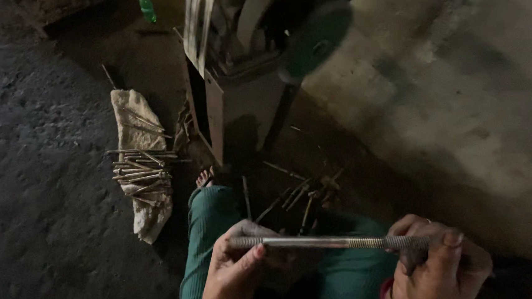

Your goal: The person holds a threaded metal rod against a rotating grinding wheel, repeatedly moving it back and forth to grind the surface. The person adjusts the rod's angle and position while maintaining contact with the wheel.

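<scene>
Now threaded rod (334,242) spans between left hand (236,269) and right hand (438,274), both clamped on ends.

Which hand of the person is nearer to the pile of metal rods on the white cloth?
The left hand. It holds the near end of a long threaded rod, right of and below the pile of rods. The right hand holds the rod's other end, much farther right.

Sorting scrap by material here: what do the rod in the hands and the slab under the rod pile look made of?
The rod looks like bare steel: grey sheen, threaded end near the right hand. The slab under the rod pile looks like pale, rough stone or concrete, though dim light leaves that open.
</scene>
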